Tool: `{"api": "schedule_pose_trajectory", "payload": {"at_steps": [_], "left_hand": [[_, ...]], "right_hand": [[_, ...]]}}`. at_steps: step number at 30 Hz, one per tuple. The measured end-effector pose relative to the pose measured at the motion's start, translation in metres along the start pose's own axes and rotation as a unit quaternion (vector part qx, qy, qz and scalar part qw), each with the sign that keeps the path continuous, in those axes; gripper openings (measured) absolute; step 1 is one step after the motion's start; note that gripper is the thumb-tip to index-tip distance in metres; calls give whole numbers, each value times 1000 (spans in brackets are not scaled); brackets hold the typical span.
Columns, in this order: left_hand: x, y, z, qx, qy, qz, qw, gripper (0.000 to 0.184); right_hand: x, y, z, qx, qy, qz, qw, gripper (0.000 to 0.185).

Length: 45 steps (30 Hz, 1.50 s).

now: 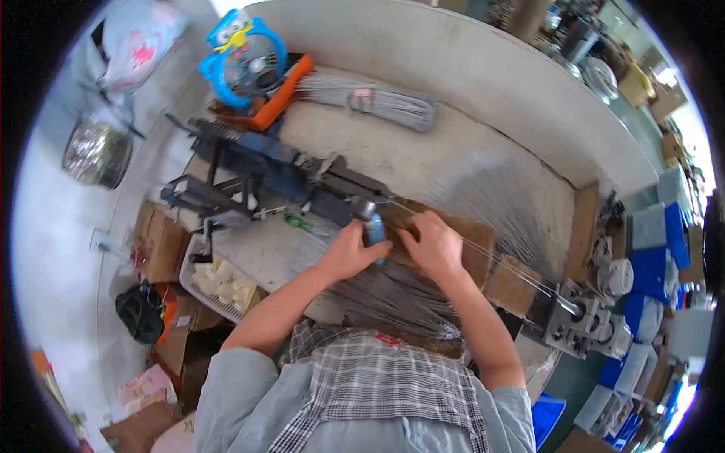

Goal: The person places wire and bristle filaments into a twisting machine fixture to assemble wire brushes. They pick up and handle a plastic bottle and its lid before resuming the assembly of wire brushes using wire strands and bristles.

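Note:
My left hand (pixel 349 253) is curled round a light-blue handle (pixel 375 230) with a round metal top, at the end of a dark metal bench machine (pixel 279 170). My right hand (pixel 436 248) has its thumb and fingers pinched together on a thin metal wire (pixel 411 209) over a brown board (pixel 472 234); the fingertips are partly hidden. Long thin rods (pixel 521 270) run from near my right hand to a metal fixture (pixel 585 325) at the lower right. A dark heap of fine wires (pixel 400 294) lies in front of my body, below both hands.
A tied bundle of grey wires (pixel 393 104) and loose wires (pixel 498 200) lie on the bench. Behind the machine stand a blue fan (pixel 245 64) and an orange tray (pixel 279 98). A white basket (pixel 219 302) with pale pieces sits at left. A curved white wall (pixel 483 68) edges the bench.

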<state>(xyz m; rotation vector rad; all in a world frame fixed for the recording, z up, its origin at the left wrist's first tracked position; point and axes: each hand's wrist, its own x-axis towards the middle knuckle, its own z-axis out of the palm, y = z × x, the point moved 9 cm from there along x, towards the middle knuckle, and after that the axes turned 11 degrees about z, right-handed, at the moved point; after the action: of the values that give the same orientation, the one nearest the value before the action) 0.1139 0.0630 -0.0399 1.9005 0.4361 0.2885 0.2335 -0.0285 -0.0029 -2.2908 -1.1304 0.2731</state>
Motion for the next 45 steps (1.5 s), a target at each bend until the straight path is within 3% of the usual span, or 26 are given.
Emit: {"api": "schedule_pose_trajectory", "payload": {"at_steps": [3, 7, 10, 14, 17, 22, 23, 25, 27, 29, 33, 40, 43, 45], "left_hand": [[-36, -23, -52, -262, 228, -57, 936, 29], [-99, -122, -109, -446, 359, -164, 804, 33], [-115, -126, -134, -475, 390, -174, 769, 31], [-113, -127, -144, -460, 382, -186, 780, 25], [-113, -130, -145, -436, 395, -181, 788, 22], [-111, -115, -147, -423, 436, -113, 786, 17], [-106, -101, -139, -399, 413, -88, 814, 17], [-84, -47, -99, -356, 343, -36, 869, 17], [-57, -15, -29, -397, 227, -91, 884, 20], [-32, 25, 24, -438, 137, -85, 884, 18], [7, 48, 64, -419, 113, -41, 900, 18], [23, 45, 83, -405, 107, -14, 908, 17], [27, 46, 88, -410, 106, -12, 906, 17], [31, 48, 86, -405, 108, -2, 908, 17]], "right_hand": [[-10, 1, -10, 23, -32, 13, 999, 17], [-16, 7, -18, 10, -21, 28, 999, 14], [-19, -2, -12, -12, -13, 2, 1000, 18], [-22, -24, -3, -85, 0, -29, 996, 24], [-19, -14, 10, -124, -106, 20, 986, 27], [-34, -19, -22, -49, -142, -12, 989, 23], [-37, -20, -32, -32, -155, -11, 987, 23], [-39, -37, -81, 49, -78, -49, 995, 21], [-35, -36, -104, 86, -26, -61, 994, 22], [-26, -19, -115, 87, 9, -39, 995, 22], [-27, 17, -116, 117, -17, 22, 993, 19], [-45, 24, -138, 96, 51, -5, 994, 19], [-45, 31, -130, 176, -29, 22, 984, 18], [-49, 28, -132, 156, -30, -4, 987, 17]]}}
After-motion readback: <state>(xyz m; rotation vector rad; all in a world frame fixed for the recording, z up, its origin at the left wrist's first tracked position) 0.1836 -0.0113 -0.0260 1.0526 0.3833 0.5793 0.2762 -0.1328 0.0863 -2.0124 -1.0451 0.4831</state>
